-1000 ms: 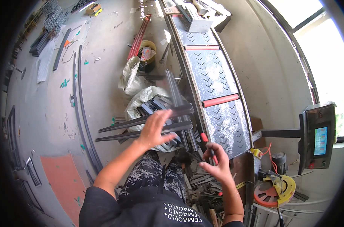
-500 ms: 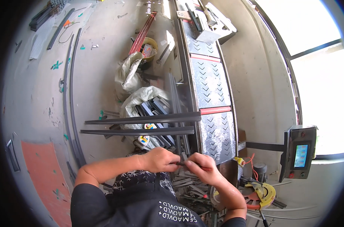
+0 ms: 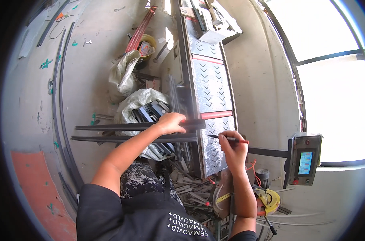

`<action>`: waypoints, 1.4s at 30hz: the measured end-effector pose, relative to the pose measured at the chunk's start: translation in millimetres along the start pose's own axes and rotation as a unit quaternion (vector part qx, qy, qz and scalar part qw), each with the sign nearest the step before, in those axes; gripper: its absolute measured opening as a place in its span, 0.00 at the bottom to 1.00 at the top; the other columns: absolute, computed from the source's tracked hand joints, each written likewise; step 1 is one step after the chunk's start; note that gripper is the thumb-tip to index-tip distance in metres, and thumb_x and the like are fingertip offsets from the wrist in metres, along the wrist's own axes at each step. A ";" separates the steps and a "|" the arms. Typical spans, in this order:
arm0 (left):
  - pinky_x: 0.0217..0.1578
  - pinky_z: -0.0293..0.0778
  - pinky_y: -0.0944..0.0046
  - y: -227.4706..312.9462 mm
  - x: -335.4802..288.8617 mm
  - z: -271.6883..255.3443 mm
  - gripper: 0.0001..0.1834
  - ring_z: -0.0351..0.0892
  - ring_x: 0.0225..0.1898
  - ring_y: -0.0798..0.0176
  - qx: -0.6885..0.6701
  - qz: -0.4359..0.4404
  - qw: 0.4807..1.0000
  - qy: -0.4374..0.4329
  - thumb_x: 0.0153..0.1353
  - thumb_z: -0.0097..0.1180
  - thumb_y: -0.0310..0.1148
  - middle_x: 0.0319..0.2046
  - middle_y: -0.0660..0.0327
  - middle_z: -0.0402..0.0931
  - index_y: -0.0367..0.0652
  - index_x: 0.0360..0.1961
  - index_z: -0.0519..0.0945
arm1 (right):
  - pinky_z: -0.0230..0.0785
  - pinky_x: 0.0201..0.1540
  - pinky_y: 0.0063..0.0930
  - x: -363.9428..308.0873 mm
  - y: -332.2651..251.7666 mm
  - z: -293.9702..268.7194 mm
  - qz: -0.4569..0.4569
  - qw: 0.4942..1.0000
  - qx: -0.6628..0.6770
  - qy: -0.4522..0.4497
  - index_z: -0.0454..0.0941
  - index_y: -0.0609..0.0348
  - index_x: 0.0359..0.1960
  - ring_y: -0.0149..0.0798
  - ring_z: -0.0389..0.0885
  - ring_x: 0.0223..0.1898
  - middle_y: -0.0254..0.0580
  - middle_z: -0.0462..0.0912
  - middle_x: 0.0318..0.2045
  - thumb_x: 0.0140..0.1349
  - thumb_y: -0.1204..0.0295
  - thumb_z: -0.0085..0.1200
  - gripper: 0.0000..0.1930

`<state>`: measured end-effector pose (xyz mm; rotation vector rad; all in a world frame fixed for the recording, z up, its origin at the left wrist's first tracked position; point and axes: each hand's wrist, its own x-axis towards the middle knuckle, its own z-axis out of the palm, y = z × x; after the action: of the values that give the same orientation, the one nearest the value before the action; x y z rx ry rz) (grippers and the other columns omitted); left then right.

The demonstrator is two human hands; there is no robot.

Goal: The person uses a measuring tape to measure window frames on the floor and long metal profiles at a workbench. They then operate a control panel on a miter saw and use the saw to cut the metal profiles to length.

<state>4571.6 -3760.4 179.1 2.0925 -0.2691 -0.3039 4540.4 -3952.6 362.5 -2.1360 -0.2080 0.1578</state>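
My left hand (image 3: 171, 123) is closed round the farther of two long dark profile bars (image 3: 134, 126), near its right end. A small red piece shows at its fingertips, too small to name. The nearer dark bar (image 3: 175, 138) runs alongside, just below that hand. Both bars lie crosswise, their right ends at the metal-topped bench. In my right hand (image 3: 235, 150) is a marker pen (image 3: 232, 139) with a dark body and red end. Its dark tip points left, a little apart from the ends of the bars.
A patterned metal bench (image 3: 214, 90) with red strips runs away from me. Under the bars stands a white sack (image 3: 144, 97) of dark offcuts. At right are a control box (image 3: 305, 158) with a screen and a yellow-guarded saw (image 3: 268, 201). Scrap strips (image 3: 190, 190) litter the floor.
My hands were together at the pen in front of my body and are now apart. The left has moved forward onto the farther bar; the right has moved forward and right with the pen.
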 end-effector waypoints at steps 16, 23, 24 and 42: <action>0.26 0.71 0.57 -0.6 -18.7 32.2 0.19 0.77 0.26 0.53 0.069 0.038 0.976 0.205 0.39 0.66 0.42 0.20 0.58 0.75 0.44 0.25 0.72 | 0.68 0.28 0.36 44.1 56.5 63.3 -0.096 0.955 -0.279 -0.042 0.71 0.57 0.28 0.48 0.77 0.25 0.45 0.76 0.21 0.53 0.68 0.56 0.08; 0.28 0.70 0.55 0.5 -20.3 30.1 0.16 0.76 0.28 0.51 0.057 0.031 0.981 0.183 0.40 0.65 0.39 0.22 0.56 0.75 0.42 0.24 0.72 | 0.67 0.28 0.37 40.9 48.7 54.3 -0.111 0.936 -0.333 0.010 0.70 0.57 0.25 0.49 0.76 0.25 0.46 0.76 0.21 0.52 0.69 0.55 0.07; 0.28 0.70 0.55 -0.6 -20.4 29.8 0.16 0.76 0.28 0.51 0.050 0.036 0.980 0.189 0.41 0.64 0.39 0.22 0.56 0.75 0.42 0.24 0.72 | 0.67 0.28 0.37 40.0 46.0 50.5 -0.099 0.946 -0.306 0.044 0.71 0.57 0.25 0.49 0.76 0.25 0.46 0.76 0.21 0.52 0.70 0.55 0.07; 0.18 0.60 0.65 69.0 -42.3 32.4 0.10 0.64 0.15 0.65 -0.068 0.113 0.982 0.135 0.51 0.58 0.32 0.14 0.64 0.64 0.46 0.35 0.73 | 0.59 0.22 0.11 -87.4 43.3 13.7 0.077 0.955 0.250 0.139 0.70 0.63 0.35 0.19 0.68 0.21 0.36 0.77 0.24 0.60 0.75 0.50 0.05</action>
<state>4516.5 -3808.3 226.7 1.9191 -0.3117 0.0953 4456.1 -3982.8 321.4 -1.6423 0.1527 -0.0044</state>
